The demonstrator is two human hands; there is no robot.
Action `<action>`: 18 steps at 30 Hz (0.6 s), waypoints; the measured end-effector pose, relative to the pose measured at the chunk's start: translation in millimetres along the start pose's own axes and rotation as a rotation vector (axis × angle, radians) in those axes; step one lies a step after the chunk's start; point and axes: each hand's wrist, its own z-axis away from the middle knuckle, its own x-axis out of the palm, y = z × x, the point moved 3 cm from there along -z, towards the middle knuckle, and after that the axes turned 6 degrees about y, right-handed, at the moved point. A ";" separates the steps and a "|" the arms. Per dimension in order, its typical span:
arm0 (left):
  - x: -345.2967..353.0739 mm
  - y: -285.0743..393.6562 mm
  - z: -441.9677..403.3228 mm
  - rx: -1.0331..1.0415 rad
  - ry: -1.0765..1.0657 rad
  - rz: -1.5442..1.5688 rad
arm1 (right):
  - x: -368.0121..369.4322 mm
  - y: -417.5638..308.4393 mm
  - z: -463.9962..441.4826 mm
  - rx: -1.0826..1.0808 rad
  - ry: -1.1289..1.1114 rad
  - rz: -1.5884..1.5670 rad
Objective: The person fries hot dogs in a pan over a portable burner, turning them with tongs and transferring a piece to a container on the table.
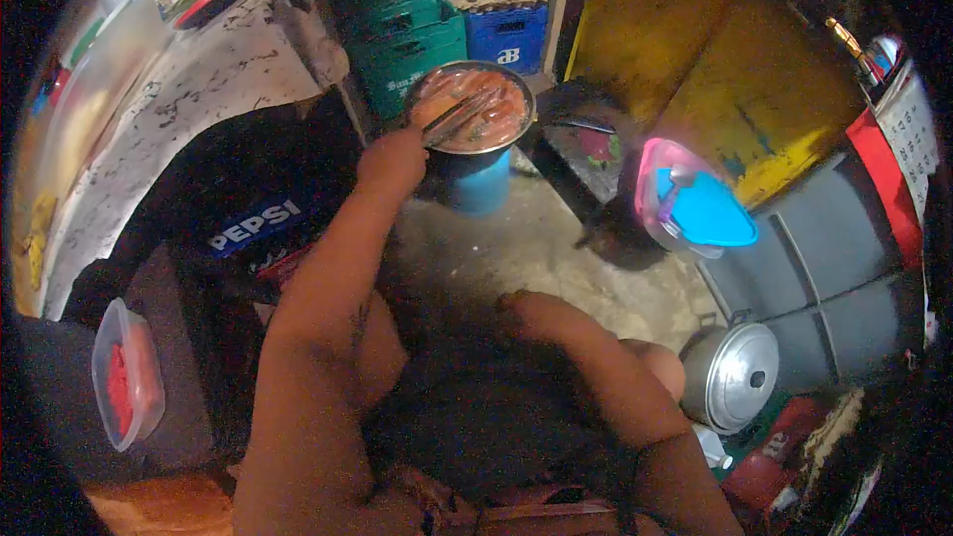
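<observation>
My left hand (392,159) is closed around the handle end of what look like metal tongs (462,111). Their far end reaches into a round metal basin (529,124), among pinkish-orange pieces of meat (501,97) in sauce. The basin rests on top of a light blue bucket (478,184). My right hand (533,316) is low by my knee, apart from the basin; its fingers are too dark and blurred to make out.
Green crates (412,50) and a blue crate (508,35) stand behind the basin. To the right are a dark grill-like box (586,154), a pink basin with a blue lid (705,208) and a lidded silver pot (735,377). A plastic tub (129,377) sits left.
</observation>
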 end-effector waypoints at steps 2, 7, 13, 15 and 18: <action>18.7 1.0 -26.8 0.044 0.032 -0.060 | 6.2 12.6 1.6 -0.062 0.082 -0.008; -18.5 43.7 -39.2 0.090 0.005 -0.156 | -11.6 -10.3 10.1 0.053 0.037 0.040; -30.4 60.4 -51.0 0.185 0.034 -0.284 | -25.3 -24.9 13.4 0.042 0.037 0.060; -34.3 61.0 -51.6 0.203 0.033 -0.308 | -21.7 -22.3 9.5 0.028 0.038 0.070; -38.3 62.1 -47.9 0.213 0.012 -0.364 | -9.1 -9.6 -1.2 -0.007 0.043 0.066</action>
